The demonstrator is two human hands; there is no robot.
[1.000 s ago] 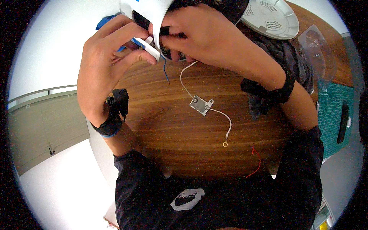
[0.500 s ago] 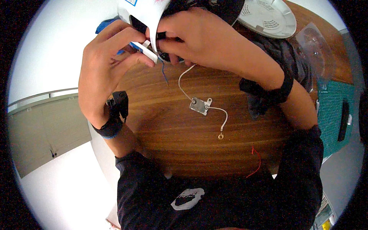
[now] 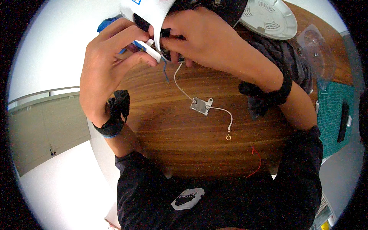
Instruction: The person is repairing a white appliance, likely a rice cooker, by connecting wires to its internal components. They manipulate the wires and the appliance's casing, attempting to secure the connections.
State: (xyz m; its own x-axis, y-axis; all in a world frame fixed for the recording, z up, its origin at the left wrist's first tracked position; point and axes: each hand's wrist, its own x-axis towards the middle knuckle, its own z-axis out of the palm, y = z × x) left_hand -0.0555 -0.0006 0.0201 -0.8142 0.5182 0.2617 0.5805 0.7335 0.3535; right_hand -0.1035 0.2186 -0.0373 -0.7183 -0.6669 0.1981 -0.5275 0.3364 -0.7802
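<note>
My left hand (image 3: 100,69) pinches a small white part with a blue face (image 3: 152,53) between thumb and fingers. It is held against the lower edge of a white appliance housing (image 3: 151,12). My right hand (image 3: 216,42) reaches to the same edge with its fingers curled. What those fingertips grip is hidden by the hand and the housing. A thin blue wire (image 3: 165,73) hangs below the white part. From beneath the housing a white lead (image 3: 177,82) runs to a small metal plate (image 3: 200,106), and a second lead ends in a brass ring terminal (image 3: 228,137).
A red wire (image 3: 259,159) lies near the table's front edge. At the right are a dark cloth (image 3: 283,53), a clear plastic piece (image 3: 317,50) and a green cutting mat (image 3: 330,119). A round whitish cover (image 3: 274,17) rests at the back right.
The housing and the white part have shifted slightly right. The ring terminal has swung a little to the right, and the upper white lead has moved left. Both hands keep nearly the same pose.
</note>
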